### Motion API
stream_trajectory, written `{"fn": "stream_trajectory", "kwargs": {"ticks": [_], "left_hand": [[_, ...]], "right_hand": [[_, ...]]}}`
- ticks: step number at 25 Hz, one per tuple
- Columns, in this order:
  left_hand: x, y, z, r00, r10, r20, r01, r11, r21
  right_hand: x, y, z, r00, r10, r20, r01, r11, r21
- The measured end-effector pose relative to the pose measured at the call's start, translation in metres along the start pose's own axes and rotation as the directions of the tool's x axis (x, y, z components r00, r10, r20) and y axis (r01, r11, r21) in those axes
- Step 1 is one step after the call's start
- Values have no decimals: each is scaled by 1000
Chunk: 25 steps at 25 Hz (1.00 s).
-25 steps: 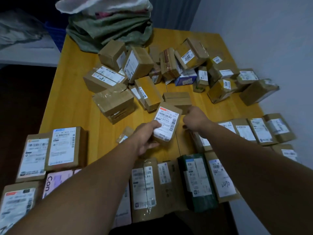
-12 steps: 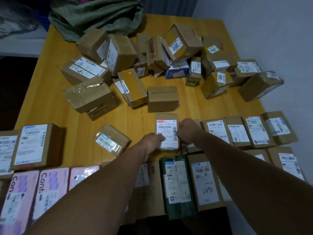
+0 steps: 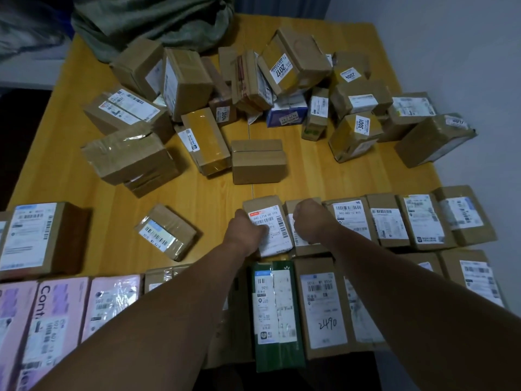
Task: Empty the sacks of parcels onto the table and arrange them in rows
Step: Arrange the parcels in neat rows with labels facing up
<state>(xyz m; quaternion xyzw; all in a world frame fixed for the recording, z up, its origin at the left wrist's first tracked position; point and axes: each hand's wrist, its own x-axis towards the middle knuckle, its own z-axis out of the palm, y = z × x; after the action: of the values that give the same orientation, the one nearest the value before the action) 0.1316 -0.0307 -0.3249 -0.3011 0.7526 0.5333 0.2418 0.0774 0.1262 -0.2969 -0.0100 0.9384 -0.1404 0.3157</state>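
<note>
Parcel [image 3: 270, 224] lies flat at the left end of the middle row on the table [image 3: 56, 170].
Left hand [image 3: 245, 234] grips its left edge, thumb on the label. Right hand [image 3: 308, 221] is curled at its right edge, over the next box [image 3: 300, 244]; I cannot tell whether it grips anything. A loose pile [image 3: 293, 60] lies far, by the sack [image 3: 158, 21].

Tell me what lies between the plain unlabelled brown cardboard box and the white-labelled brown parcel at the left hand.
In the head view, only a bare strip of the yellow wooden table separates the plain box from the labelled parcel.
</note>
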Motion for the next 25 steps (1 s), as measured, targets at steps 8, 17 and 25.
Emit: {"fn": "stream_trajectory", "kwargs": {"ticks": [8,17,25], "left_hand": [[6,10,5,997,47,54,-53,992,113],[2,12,3,993,76,93,-94,975,202],[9,9,7,998,57,-23,-52,983,175]], "right_hand": [[5,26,7,997,66,-29,-64,997,52],[1,27,10,995,82,-56,-71,983,171],[-2,22,9,996,72,-61,-60,984,169]]}}
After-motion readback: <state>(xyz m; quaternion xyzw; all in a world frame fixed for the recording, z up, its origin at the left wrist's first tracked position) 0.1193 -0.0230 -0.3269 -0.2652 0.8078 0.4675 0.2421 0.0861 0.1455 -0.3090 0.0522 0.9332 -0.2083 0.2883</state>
